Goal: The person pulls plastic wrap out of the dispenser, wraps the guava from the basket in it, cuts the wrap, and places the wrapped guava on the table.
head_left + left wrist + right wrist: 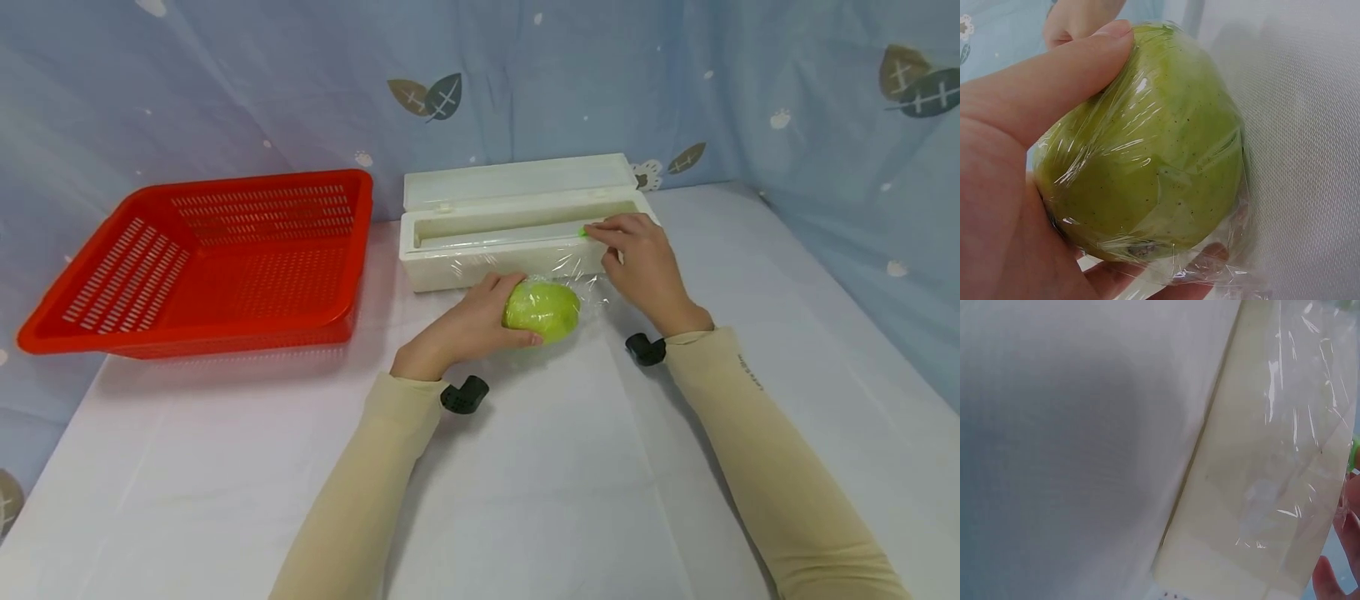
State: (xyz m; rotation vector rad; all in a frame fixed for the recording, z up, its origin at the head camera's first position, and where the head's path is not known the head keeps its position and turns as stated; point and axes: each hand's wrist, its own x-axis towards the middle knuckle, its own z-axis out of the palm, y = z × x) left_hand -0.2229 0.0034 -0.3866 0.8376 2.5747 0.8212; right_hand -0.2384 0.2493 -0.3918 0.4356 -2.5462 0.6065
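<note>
My left hand grips a rounded, speckled green fruit wrapped in clear cling film, thumb over its upper side and fingers beneath. From the fruit, the film runs up to a long white cling film box, whose lid stands open at the back. Stretched fingertips of my right hand touch a small green slider on the box's front edge near its right end; the thumb is apart, lower down. In the right wrist view, wrinkled film hangs over the box's pale front.
A red slotted plastic basket stands at the left of the box. White cloth covers the table, and a blue patterned curtain hangs behind and to the sides. Black wrist camera mounts sit on both wrists.
</note>
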